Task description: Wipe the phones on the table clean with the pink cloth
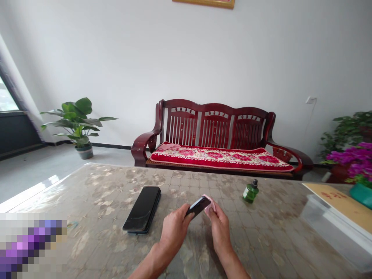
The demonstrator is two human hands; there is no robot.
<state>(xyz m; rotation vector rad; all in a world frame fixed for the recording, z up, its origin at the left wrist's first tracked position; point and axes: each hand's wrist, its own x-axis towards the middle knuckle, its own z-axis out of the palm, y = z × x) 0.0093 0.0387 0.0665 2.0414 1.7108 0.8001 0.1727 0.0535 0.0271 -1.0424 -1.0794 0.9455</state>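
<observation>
Gripping slim dark phone (198,207) by near end in left hand (174,226), head view, curled snugly round it. Pinching pink cloth (209,208) between thumb and fingers of right hand (221,228), nearly closed, against phone's far end. Holding phone tilted over table (190,255), between black-screened device (142,209) and small green bottle (250,193).

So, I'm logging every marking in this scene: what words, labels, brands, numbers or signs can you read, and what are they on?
No text here is legible.
Tan board at the right edge: reddish-brown markings, too blurred to read.
Green bottle: pale label, too small to read.
Held phone and black-screened device on the table: no readable text.
</observation>
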